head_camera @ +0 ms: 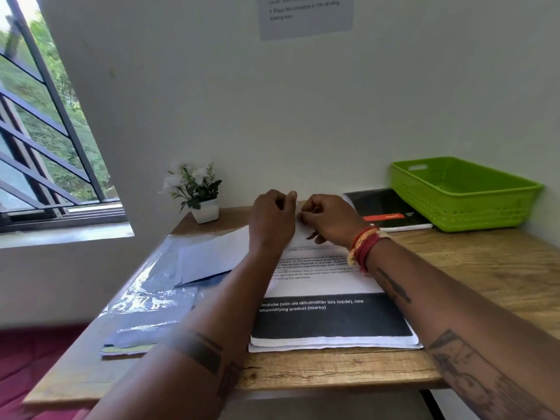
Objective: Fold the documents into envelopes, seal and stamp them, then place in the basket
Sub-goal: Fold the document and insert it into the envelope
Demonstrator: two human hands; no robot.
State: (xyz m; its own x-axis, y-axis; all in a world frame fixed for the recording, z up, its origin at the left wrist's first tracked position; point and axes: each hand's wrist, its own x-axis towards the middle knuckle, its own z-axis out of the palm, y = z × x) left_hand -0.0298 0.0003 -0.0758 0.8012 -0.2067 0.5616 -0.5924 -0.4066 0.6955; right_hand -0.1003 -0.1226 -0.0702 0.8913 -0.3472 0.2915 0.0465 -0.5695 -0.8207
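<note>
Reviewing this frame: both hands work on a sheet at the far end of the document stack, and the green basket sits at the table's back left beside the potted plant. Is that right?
Not quite. The head view shows the green basket at the table's back right, beside a black booklet; the potted plant is back left. Both hands, left hand and right hand, do work on a sheet at the far end of the document stack.

I see both forearms stretched forward, hands close together. The left hand (271, 219) lies knuckles up with its thumb raised. The right hand (328, 221) curls its fingers in a pinch.

Head camera looks forward and down, close over the desk (454, 268).
</note>
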